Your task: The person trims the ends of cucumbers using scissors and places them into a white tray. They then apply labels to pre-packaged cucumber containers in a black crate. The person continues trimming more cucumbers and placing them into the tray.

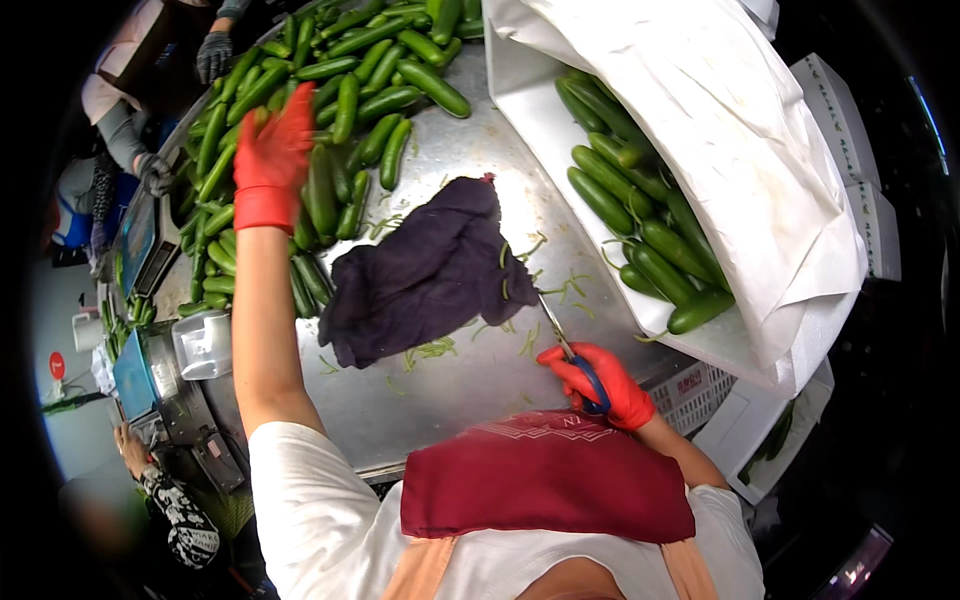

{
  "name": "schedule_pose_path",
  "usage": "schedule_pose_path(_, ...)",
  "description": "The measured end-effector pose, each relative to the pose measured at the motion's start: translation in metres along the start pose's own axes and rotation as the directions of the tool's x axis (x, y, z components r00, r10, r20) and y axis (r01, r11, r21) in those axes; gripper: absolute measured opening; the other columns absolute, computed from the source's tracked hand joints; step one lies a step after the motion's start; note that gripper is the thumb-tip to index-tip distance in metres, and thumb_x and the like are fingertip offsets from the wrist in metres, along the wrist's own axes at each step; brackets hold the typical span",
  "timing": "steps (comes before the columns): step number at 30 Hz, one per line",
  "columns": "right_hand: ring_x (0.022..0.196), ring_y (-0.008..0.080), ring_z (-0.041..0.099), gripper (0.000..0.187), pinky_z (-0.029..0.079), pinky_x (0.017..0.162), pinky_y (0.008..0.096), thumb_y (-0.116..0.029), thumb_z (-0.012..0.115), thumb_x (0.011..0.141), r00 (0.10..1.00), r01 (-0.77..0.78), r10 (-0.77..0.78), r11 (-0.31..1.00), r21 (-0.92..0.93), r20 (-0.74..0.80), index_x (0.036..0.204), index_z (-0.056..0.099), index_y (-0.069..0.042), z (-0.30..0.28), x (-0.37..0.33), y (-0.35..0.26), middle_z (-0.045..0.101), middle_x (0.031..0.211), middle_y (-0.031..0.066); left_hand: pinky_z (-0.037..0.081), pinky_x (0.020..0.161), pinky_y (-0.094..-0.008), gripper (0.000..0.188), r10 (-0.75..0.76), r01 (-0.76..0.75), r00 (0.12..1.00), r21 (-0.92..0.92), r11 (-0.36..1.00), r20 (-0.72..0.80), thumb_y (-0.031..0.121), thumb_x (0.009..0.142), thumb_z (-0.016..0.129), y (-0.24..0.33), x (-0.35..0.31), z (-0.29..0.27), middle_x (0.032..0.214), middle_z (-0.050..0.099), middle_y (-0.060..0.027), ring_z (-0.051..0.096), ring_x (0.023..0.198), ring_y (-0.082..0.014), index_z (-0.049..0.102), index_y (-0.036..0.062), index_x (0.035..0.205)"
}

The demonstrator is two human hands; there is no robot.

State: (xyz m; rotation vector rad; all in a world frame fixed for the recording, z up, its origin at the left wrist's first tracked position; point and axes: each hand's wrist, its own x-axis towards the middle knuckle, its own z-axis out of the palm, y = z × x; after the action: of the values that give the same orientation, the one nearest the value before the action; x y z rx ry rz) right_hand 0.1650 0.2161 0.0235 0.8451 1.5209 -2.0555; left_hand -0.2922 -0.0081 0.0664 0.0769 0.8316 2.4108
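Note:
My left hand point(270, 165), in a red rubber glove, reaches over a big heap of green cucumbers point(395, 152) at the far left of the metal table. Its fingers are stretched out and a little blurred, with no cucumber in them. My right hand point(622, 388), also red-gloved, grips a pair of scissors point(556, 328) with blue handles near the table's front edge. The blades point away from me, toward a crumpled dark cloth point(425, 262) in the middle. Thin green stem trimmings point(436, 347) lie scattered around the cloth.
A white foam box point(535, 140) lined with white sheeting point(720, 140) stands at right, with several cucumbers point(660, 262) inside. Beyond the heap at left, gloved hands point(214, 55) of co-workers show. A clear plastic container point(203, 345) and a scale point(135, 385) are at left.

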Motion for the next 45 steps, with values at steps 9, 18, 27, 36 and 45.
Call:
schedule_pose_path(9,0.063,0.0068,0.054,0.024,0.045,0.056,0.024,-0.021,0.062,0.093,0.997,0.076,-0.076,0.991,-0.11,0.009,0.111,0.063,-0.006,0.004,-0.012,0.024,0.057,0.076,-0.0006,0.041,0.101,-0.047,0.073,-0.254,-0.913,0.389,0.408,0.024,0.886,0.017,0.069,0.074,-0.274,-0.106,0.164,0.135,0.044,-0.0245,0.046,0.123,-0.0411,0.044,0.0058,0.135)
schedule_pose_path(18,0.056,0.0067,0.05,0.023,0.042,0.053,0.0232,-0.02,0.062,0.093,0.998,0.023,-0.024,1.0,-0.018,-0.059,0.11,0.063,-0.005,0.002,-0.031,0.02,0.054,0.065,-0.0016,0.051,0.066,-0.0411,0.07,-0.494,-0.59,0.754,0.776,-0.222,0.432,0.018,0.071,0.071,-0.267,-0.133,0.144,0.098,0.065,-0.0165,0.064,0.086,-0.0326,0.046,0.0066,0.136)
schedule_pose_path(27,0.064,0.007,0.052,0.027,0.045,0.06,0.0236,-0.015,0.061,0.092,0.975,0.22,-0.219,0.974,-0.062,0.019,0.119,0.06,-0.007,0.005,-0.023,0.009,0.056,0.074,0.0004,0.049,0.076,-0.0266,0.064,-0.732,0.711,0.681,0.261,0.652,-0.025,0.034,0.088,0.061,-0.197,-0.199,0.04,0.104,0.066,-0.0105,0.065,0.085,-0.0178,0.041,0.0014,0.14)
schedule_pose_path(36,0.069,0.0067,0.053,0.041,0.045,0.065,0.0225,-0.001,0.067,0.083,0.733,0.641,-0.661,0.751,-0.159,-0.164,0.122,0.058,-0.003,0.03,0.033,0.006,0.057,0.078,-0.0015,0.051,0.076,-0.0405,0.062,-0.711,-0.213,0.7,0.971,-0.112,0.071,0.017,0.073,0.068,-0.152,-0.223,0.042,0.103,0.066,-0.0155,0.064,0.092,-0.0318,0.053,0.0138,0.133)
schedule_pose_path(45,0.093,0.0082,0.052,0.045,0.046,0.084,0.0256,-0.002,0.066,0.087,0.813,0.542,-0.577,0.798,0.262,0.078,0.128,0.048,-0.009,0.064,0.051,0.016,0.054,0.123,0.0019,0.049,0.071,-0.0446,0.045,-0.708,-0.654,0.6,0.739,-0.165,0.373,0.014,0.068,0.072,-0.144,-0.192,0.067,0.09,0.064,-0.0154,0.06,0.081,-0.0383,0.065,0.0122,0.112)
